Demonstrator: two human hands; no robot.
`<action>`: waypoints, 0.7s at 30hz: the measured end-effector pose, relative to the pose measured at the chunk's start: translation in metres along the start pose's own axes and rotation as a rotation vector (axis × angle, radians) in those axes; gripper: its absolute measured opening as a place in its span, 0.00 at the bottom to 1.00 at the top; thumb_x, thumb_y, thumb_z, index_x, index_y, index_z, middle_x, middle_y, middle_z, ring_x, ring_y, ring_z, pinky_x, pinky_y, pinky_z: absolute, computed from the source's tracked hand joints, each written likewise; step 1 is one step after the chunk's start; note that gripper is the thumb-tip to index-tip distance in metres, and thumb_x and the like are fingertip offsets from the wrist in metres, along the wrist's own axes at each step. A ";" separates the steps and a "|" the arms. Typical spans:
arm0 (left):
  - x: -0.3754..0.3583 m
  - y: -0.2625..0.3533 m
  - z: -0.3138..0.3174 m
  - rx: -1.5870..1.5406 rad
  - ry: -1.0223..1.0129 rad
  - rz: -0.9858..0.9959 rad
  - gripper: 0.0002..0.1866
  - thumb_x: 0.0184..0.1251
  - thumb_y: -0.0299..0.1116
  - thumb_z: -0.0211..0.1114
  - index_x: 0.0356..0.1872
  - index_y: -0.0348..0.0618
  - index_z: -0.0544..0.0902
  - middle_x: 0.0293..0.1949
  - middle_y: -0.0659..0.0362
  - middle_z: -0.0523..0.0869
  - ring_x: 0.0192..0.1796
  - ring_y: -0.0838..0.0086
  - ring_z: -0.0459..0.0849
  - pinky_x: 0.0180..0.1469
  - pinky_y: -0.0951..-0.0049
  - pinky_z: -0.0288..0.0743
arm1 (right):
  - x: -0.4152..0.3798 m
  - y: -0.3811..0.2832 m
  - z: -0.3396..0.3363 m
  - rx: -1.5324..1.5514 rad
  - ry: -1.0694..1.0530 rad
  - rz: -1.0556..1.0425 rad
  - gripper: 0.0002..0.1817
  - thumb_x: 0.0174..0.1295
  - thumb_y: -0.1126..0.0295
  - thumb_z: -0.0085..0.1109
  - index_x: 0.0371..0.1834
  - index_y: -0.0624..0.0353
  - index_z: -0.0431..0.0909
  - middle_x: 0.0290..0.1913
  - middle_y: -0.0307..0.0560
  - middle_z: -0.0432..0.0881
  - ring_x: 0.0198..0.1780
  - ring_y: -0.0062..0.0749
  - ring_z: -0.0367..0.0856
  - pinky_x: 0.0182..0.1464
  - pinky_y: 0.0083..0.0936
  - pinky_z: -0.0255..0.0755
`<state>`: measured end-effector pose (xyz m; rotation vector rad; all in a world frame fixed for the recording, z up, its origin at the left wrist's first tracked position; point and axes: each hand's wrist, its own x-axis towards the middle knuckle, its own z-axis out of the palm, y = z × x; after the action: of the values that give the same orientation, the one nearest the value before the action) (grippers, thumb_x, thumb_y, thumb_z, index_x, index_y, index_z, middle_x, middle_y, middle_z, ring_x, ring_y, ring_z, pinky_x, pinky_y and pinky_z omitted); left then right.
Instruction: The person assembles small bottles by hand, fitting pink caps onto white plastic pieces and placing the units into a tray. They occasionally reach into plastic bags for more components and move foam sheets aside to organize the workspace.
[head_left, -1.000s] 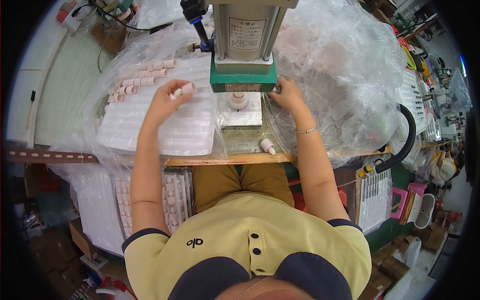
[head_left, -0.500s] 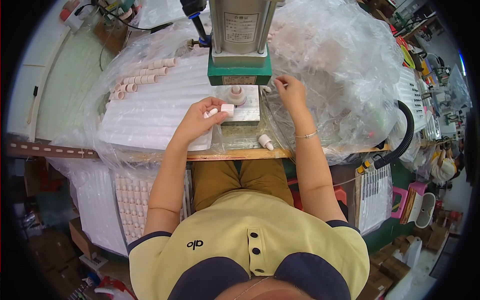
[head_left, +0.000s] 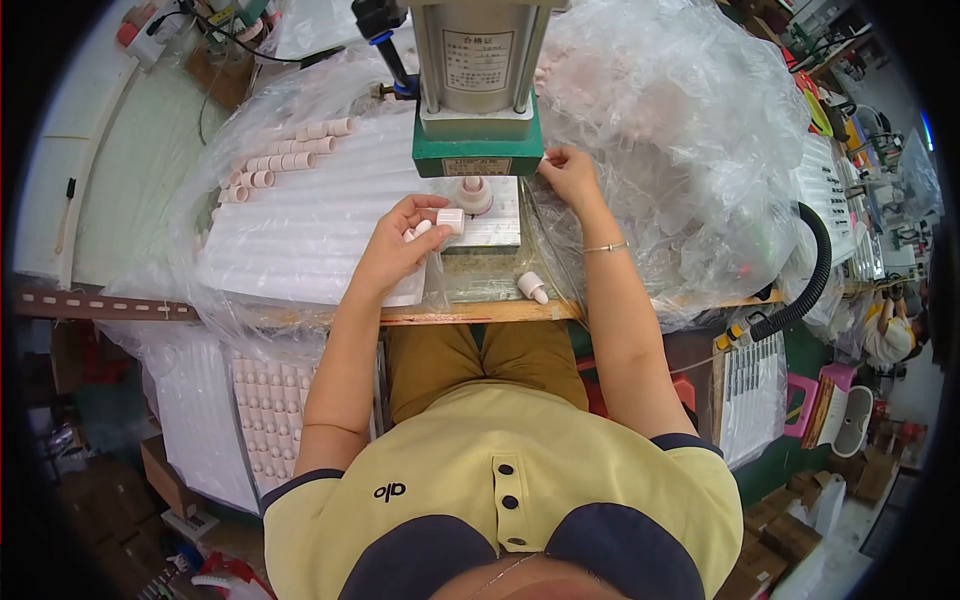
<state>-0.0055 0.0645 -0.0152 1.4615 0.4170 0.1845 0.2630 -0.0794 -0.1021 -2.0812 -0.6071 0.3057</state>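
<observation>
My left hand (head_left: 402, 240) is closed around a pale pink cap (head_left: 451, 220), held between thumb and fingertips at the near-left corner of the press base. White rubber bulbs (head_left: 417, 231) are tucked in the same hand. My right hand (head_left: 570, 180) has its fingertips pinched together beside the right edge of the green press head (head_left: 476, 150); what they hold, if anything, is too small to name. Under that head, a pink ringed piece (head_left: 473, 195) stands upright on the metal base plate (head_left: 507, 228). A pink cap with a white bulb (head_left: 532, 287) lies near the table's front edge.
Rows of pink caps (head_left: 280, 160) lie on white foam sheeting (head_left: 300, 235) at left. Crumpled clear plastic (head_left: 690, 150) heaps up on the right. Below the table at left is a tray of capped pieces (head_left: 268, 410). A black hose (head_left: 812, 270) curves at right.
My right hand has moved left and slightly up, against the press head's edge; the small white piece by its fingers no longer shows on the table. My left hand has barely shifted.
</observation>
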 end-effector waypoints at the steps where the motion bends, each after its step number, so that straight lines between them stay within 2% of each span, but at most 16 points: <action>1: -0.001 -0.002 0.000 -0.021 0.031 0.008 0.17 0.63 0.33 0.65 0.50 0.39 0.76 0.37 0.64 0.83 0.29 0.88 0.74 0.25 0.87 0.62 | -0.007 -0.012 -0.004 -0.001 -0.003 -0.005 0.16 0.50 0.62 0.67 0.39 0.58 0.83 0.31 0.44 0.84 0.31 0.29 0.81 0.35 0.26 0.74; 3: 0.000 -0.004 -0.003 -0.052 0.044 -0.006 0.16 0.64 0.34 0.64 0.49 0.39 0.76 0.36 0.64 0.83 0.29 0.88 0.74 0.24 0.87 0.62 | -0.036 -0.038 -0.018 0.121 0.124 -0.176 0.13 0.53 0.72 0.66 0.40 0.66 0.80 0.31 0.40 0.83 0.28 0.20 0.77 0.31 0.19 0.71; 5: 0.002 -0.007 -0.004 -0.084 0.055 -0.028 0.15 0.65 0.36 0.63 0.47 0.38 0.76 0.35 0.63 0.83 0.29 0.88 0.74 0.24 0.87 0.62 | -0.075 -0.073 -0.025 0.257 -0.052 -0.174 0.14 0.53 0.76 0.64 0.44 0.64 0.79 0.35 0.42 0.82 0.32 0.21 0.77 0.34 0.19 0.72; 7: 0.007 -0.009 0.001 -0.097 0.018 -0.034 0.14 0.66 0.38 0.63 0.43 0.38 0.76 0.33 0.63 0.83 0.28 0.87 0.74 0.23 0.86 0.63 | -0.109 -0.098 -0.017 0.304 -0.093 -0.473 0.15 0.53 0.78 0.64 0.46 0.61 0.79 0.38 0.43 0.82 0.36 0.23 0.77 0.38 0.18 0.72; 10: 0.011 -0.013 0.009 -0.207 0.005 -0.034 0.14 0.66 0.40 0.63 0.40 0.39 0.76 0.32 0.63 0.82 0.27 0.87 0.74 0.23 0.86 0.63 | -0.128 -0.107 -0.005 0.313 -0.168 -0.550 0.16 0.52 0.79 0.65 0.47 0.58 0.80 0.41 0.43 0.81 0.40 0.24 0.77 0.40 0.18 0.72; 14: 0.010 -0.013 0.010 -0.206 0.003 -0.049 0.13 0.66 0.40 0.64 0.40 0.40 0.77 0.31 0.63 0.82 0.27 0.86 0.74 0.23 0.86 0.64 | -0.133 -0.112 -0.004 0.290 -0.148 -0.551 0.16 0.52 0.79 0.66 0.46 0.60 0.80 0.39 0.42 0.82 0.36 0.23 0.77 0.38 0.18 0.72; 16: 0.008 -0.009 0.012 -0.167 -0.031 -0.012 0.12 0.65 0.37 0.65 0.41 0.40 0.77 0.33 0.63 0.82 0.29 0.87 0.74 0.24 0.87 0.63 | -0.134 -0.108 -0.003 0.303 -0.104 -0.481 0.14 0.53 0.78 0.66 0.44 0.62 0.81 0.35 0.42 0.82 0.29 0.20 0.77 0.31 0.16 0.71; 17: 0.006 -0.006 0.013 -0.166 -0.032 -0.011 0.12 0.65 0.37 0.65 0.41 0.40 0.77 0.33 0.63 0.82 0.29 0.87 0.74 0.24 0.87 0.63 | -0.134 -0.106 -0.003 0.303 -0.101 -0.481 0.14 0.53 0.78 0.66 0.44 0.62 0.81 0.35 0.42 0.82 0.29 0.20 0.77 0.31 0.16 0.71; 19: 0.002 -0.001 0.016 -0.088 -0.030 0.055 0.12 0.60 0.28 0.67 0.43 0.40 0.77 0.35 0.63 0.83 0.33 0.86 0.76 0.31 0.86 0.69 | -0.137 -0.102 -0.002 0.290 -0.101 -0.409 0.09 0.57 0.74 0.64 0.41 0.64 0.82 0.29 0.40 0.82 0.22 0.16 0.73 0.24 0.14 0.66; 20: 0.002 -0.002 0.018 -0.086 -0.032 0.052 0.12 0.60 0.28 0.67 0.43 0.40 0.77 0.35 0.63 0.83 0.33 0.86 0.76 0.31 0.86 0.69 | -0.139 -0.102 -0.002 0.292 -0.100 -0.406 0.09 0.57 0.74 0.64 0.41 0.64 0.82 0.29 0.40 0.82 0.22 0.16 0.73 0.24 0.14 0.66; 21: 0.003 -0.003 0.020 -0.081 -0.021 0.124 0.13 0.57 0.24 0.68 0.44 0.40 0.77 0.37 0.63 0.83 0.35 0.85 0.77 0.35 0.84 0.70 | -0.141 -0.107 -0.002 0.406 -0.157 -0.227 0.09 0.59 0.72 0.62 0.39 0.65 0.82 0.27 0.41 0.83 0.20 0.15 0.72 0.22 0.13 0.65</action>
<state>0.0042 0.0464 -0.0179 1.4091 0.2987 0.2820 0.1121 -0.1066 -0.0143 -1.5936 -0.7961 0.4252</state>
